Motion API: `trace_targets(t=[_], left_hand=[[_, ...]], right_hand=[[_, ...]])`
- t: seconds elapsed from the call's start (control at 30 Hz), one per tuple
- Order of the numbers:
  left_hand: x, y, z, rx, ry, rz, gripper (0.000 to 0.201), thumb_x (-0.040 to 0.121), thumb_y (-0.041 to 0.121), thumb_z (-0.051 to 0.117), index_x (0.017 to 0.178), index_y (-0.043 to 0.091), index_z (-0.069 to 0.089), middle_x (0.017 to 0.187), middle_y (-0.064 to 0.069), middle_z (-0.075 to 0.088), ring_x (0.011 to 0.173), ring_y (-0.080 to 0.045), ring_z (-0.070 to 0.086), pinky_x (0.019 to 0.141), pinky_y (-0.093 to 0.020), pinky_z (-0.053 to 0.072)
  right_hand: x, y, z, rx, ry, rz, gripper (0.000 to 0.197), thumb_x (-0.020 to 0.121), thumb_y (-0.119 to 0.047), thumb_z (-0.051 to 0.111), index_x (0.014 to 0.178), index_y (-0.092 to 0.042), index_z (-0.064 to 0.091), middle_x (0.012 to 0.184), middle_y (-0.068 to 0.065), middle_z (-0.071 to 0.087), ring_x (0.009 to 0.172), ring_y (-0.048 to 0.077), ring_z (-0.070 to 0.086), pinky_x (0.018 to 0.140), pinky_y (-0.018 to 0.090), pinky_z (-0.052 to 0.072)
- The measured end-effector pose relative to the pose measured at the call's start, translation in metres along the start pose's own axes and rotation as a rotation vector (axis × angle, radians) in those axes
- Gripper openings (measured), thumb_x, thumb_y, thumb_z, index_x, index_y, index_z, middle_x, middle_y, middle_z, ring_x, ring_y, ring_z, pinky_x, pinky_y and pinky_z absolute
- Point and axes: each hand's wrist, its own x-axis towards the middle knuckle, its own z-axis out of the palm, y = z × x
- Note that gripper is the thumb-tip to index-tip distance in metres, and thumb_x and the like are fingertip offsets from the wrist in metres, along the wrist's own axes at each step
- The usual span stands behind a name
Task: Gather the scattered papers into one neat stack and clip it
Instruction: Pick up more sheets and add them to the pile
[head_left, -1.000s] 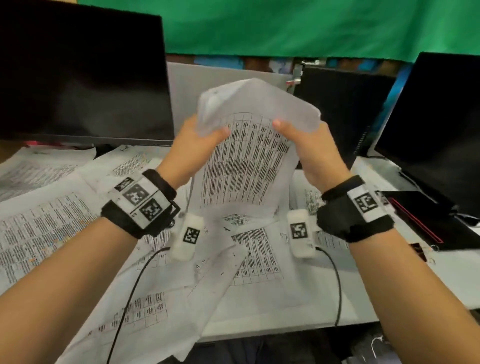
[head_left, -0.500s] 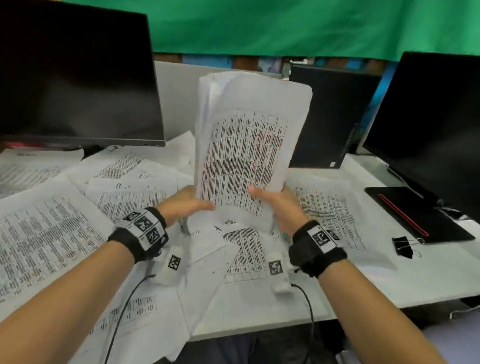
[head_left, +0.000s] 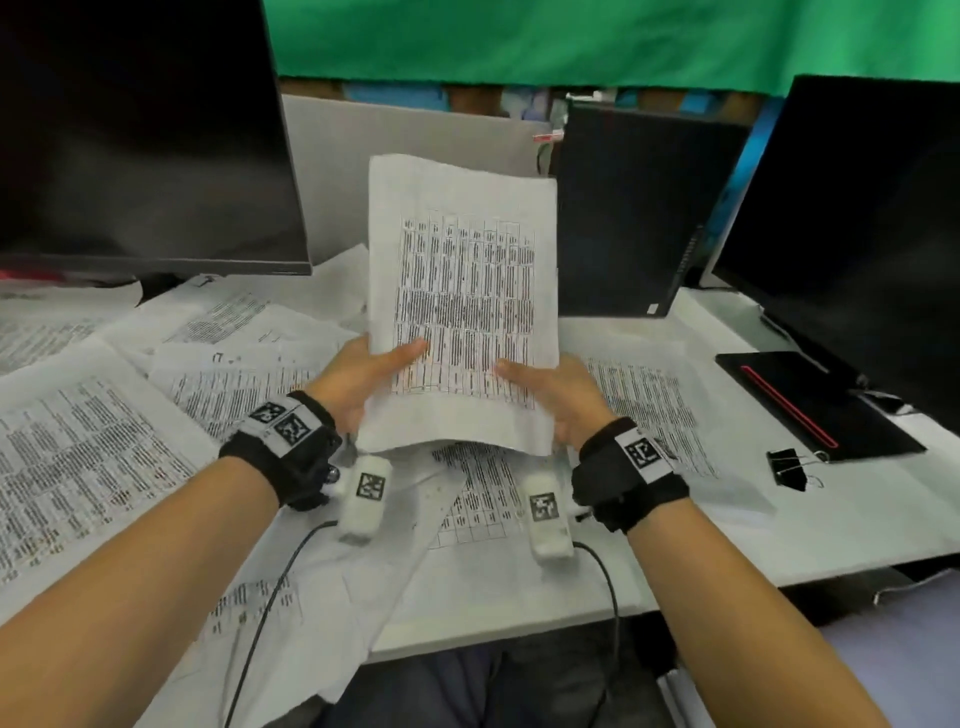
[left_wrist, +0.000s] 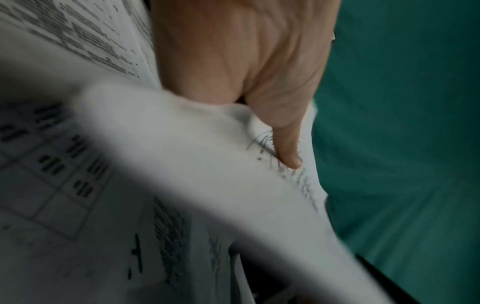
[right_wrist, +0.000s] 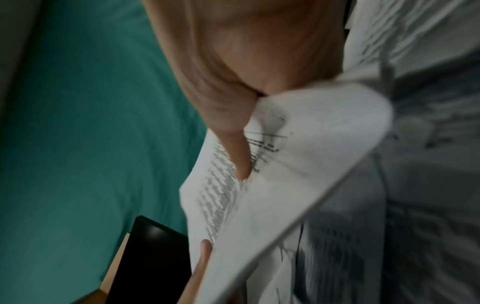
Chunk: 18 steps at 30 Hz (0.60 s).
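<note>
Both hands, left hand (head_left: 358, 375) and right hand (head_left: 558, 392), pinched the paper stack (head_left: 465, 306) upright above the desk (head_left: 857, 525) by its lower side edges (thin, floppy, sheets likely to slide, so grip near the bottom corners), fingers behind it hidden, wrist views blurred.

Print on paper stack (head_left: 462, 291) blurred; left hand (head_left: 358, 382) fingers hidden behind.

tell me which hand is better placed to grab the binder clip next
The right hand. The binder clip lies on the desk to its right, near the black notebook. The left hand is on the far side of the held stack and could keep holding it.
</note>
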Motion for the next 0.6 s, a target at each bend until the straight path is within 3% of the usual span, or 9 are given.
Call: trace_targets(t=[0.07, 0.13, 0.2, 0.27, 0.33, 0.37, 0.43, 0.5, 0.6], left_hand=[[0.0, 0.004, 0.014, 0.021, 0.015, 0.104, 0.055, 0.084, 0.025, 0.069, 0.134, 0.014, 0.048, 0.126, -0.003, 0.063, 0.113, -0.019, 0.062, 0.098, -0.045, 0.048], [0.001, 0.007, 0.029, 0.059, -0.069, 0.159, 0.045, 0.091, 0.013, 0.06, 0.134, 0.009, 0.048, 0.125, -0.006, 0.063, 0.111, -0.019, 0.063, 0.094, -0.039, 0.052], [0.004, 0.007, 0.04, 0.076, -0.195, 0.129, 0.041, 0.094, 0.008, 0.055, 0.134, 0.009, 0.047, 0.125, -0.008, 0.063, 0.11, -0.02, 0.064, 0.088, -0.033, 0.056], [0.006, 0.008, 0.046, 0.069, -0.285, 0.083, 0.039, 0.094, 0.008, 0.054, 0.132, 0.012, 0.046, 0.12, -0.012, 0.066, 0.106, -0.024, 0.066, 0.086, -0.033, 0.057], [0.008, 0.005, 0.051, 0.165, -0.291, 0.063, 0.038, 0.094, 0.011, 0.056, 0.13, 0.015, 0.046, 0.116, -0.013, 0.067, 0.102, -0.025, 0.067, 0.088, -0.035, 0.056], [0.01, 0.001, 0.052, 0.309, -0.278, 0.067, 0.039, 0.093, 0.014, 0.058, 0.13, 0.017, 0.047, 0.117, -0.012, 0.066, 0.101, -0.025, 0.066, 0.09, -0.036, 0.054], [0.014, -0.007, 0.053, 0.754, -0.316, 0.084, 0.046, 0.09, 0.026, 0.064, 0.132, 0.02, 0.047, 0.123, -0.005, 0.062, 0.105, -0.019, 0.06, 0.093, -0.034, 0.049], [0.014, -0.015, 0.058, 1.064, -0.476, 0.081, 0.055, 0.086, 0.037, 0.067, 0.135, 0.023, 0.046, 0.132, 0.001, 0.055, 0.112, -0.016, 0.055, 0.099, -0.033, 0.044], [0.008, -0.023, 0.075, 1.187, -0.663, 0.115, 0.055, 0.085, 0.034, 0.068, 0.135, 0.03, 0.047, 0.138, 0.006, 0.048, 0.121, -0.015, 0.048, 0.102, -0.03, 0.037]], right_hand=[[-0.002, -0.011, -0.014, -0.101, 0.088, -0.055, 0.038, 0.086, -0.018, 0.074, 0.122, -0.01, 0.064, 0.108, 0.001, 0.072, 0.093, 0.016, 0.068, 0.08, 0.03, 0.056], [-0.008, -0.019, -0.037, -0.181, 0.132, -0.083, 0.028, 0.089, -0.023, 0.071, 0.114, -0.013, 0.066, 0.096, -0.005, 0.07, 0.081, 0.006, 0.065, 0.065, 0.02, 0.052], [-0.015, -0.023, -0.067, -0.222, 0.201, -0.088, 0.013, 0.088, -0.027, 0.072, 0.096, -0.018, 0.068, 0.088, -0.006, 0.07, 0.07, 0.0, 0.063, 0.053, 0.013, 0.048], [-0.023, -0.023, -0.1, -0.216, 0.279, -0.058, 0.01, 0.088, -0.026, 0.071, 0.087, -0.017, 0.066, 0.083, -0.003, 0.07, 0.06, 0.0, 0.065, 0.049, 0.011, 0.049], [-0.021, -0.015, -0.134, -0.246, 0.358, 0.009, 0.027, 0.09, -0.029, 0.069, 0.103, -0.006, 0.068, 0.098, 0.008, 0.072, 0.075, 0.012, 0.07, 0.063, 0.023, 0.055], [-0.018, -0.01, -0.15, -0.303, 0.375, 0.061, 0.039, 0.09, -0.033, 0.068, 0.113, -0.002, 0.066, 0.106, 0.009, 0.071, 0.082, 0.017, 0.068, 0.068, 0.027, 0.052], [-0.014, 0.001, -0.174, -0.453, 0.394, 0.152, 0.048, 0.091, -0.039, 0.065, 0.121, -0.001, 0.064, 0.107, 0.007, 0.066, 0.081, 0.018, 0.061, 0.069, 0.029, 0.046], [-0.014, 0.012, -0.191, -0.577, 0.382, 0.233, 0.052, 0.091, -0.043, 0.063, 0.123, -0.003, 0.062, 0.107, 0.008, 0.064, 0.087, 0.023, 0.059, 0.078, 0.032, 0.044], [-0.014, 0.024, -0.198, -0.746, 0.328, 0.329, 0.079, 0.082, -0.057, 0.065, 0.133, 0.001, 0.053, 0.13, 0.013, 0.059, 0.116, 0.033, 0.056, 0.099, 0.037, 0.043]])
